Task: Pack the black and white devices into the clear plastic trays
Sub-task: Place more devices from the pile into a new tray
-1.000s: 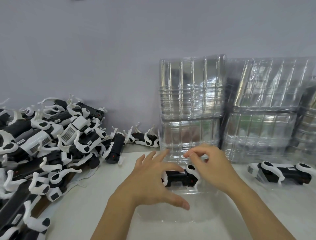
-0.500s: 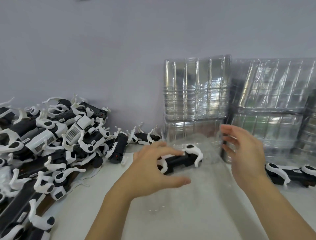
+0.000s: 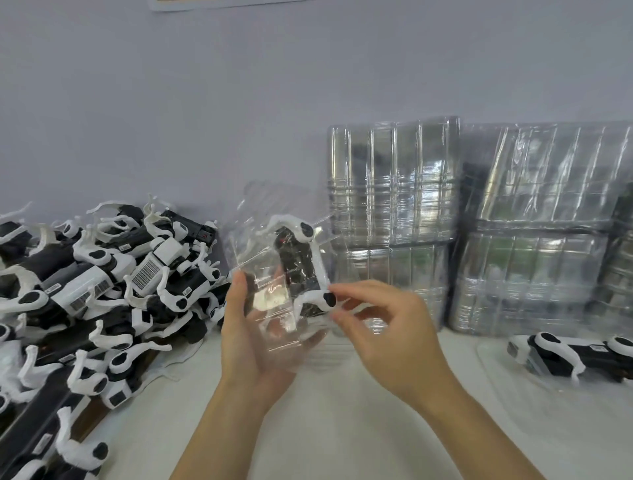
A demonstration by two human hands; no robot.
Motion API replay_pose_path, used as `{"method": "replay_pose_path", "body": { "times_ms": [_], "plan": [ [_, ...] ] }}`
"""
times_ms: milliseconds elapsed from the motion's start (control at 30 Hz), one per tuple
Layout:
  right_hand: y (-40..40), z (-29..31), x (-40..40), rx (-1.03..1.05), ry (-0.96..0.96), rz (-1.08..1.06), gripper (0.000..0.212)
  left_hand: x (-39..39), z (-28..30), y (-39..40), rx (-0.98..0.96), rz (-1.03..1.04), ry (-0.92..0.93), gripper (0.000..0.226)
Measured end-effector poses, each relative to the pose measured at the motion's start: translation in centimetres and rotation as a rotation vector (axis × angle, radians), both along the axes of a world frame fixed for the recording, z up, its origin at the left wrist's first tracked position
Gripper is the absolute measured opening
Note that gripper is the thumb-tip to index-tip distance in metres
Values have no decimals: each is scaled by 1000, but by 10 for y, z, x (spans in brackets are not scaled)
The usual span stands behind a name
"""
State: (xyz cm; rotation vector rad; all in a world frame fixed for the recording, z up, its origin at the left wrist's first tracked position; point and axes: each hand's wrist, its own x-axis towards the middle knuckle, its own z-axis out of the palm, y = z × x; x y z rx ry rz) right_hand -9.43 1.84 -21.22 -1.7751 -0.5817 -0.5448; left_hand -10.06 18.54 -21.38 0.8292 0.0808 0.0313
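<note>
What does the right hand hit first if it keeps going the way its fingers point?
The right hand points left, fingertips at the lower white end of the device in the clear tray held by the left hand. It likely meets that end first; depth is unclear.

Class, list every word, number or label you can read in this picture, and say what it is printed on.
None can be read.
Barcode stickers on devices in the pile: too blurred.
Label on the device at the right: too small.
Paper edge on the wall: no text visible.

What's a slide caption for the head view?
Both hands, left hand and right hand, hold a clear tray with one black and white device above the table.
</note>
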Motion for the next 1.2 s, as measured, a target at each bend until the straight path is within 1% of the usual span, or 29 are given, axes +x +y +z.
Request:
{"method": "replay_pose_path", "body": {
  "times_ms": [100,233,600,700,833,1067,1200],
  "plan": [
    [3,-3,1,-23,-15,25,34,2,-4,3,-52,-43,10,87],
    [4,-3,1,-15,-51,-9,31,4,-9,6,-61,-84,-21,88],
    [1,0,-2,-28,-30,-1,34,9,-13,7,-13,-154,-53,79],
    [-2,0,-1,-58,-6,2,29,8,-15,7,8,-138,-56,75],
    [-5,3,-2,-89,7,16,27,8,-14,6,47,-136,-55,76],
    [-10,5,-3,-145,2,45,24,8,-16,6,60,-174,-81,83],
    [-12,5,-3,-167,9,56,21,8,-16,7,74,-168,-73,83]
  ]
}}
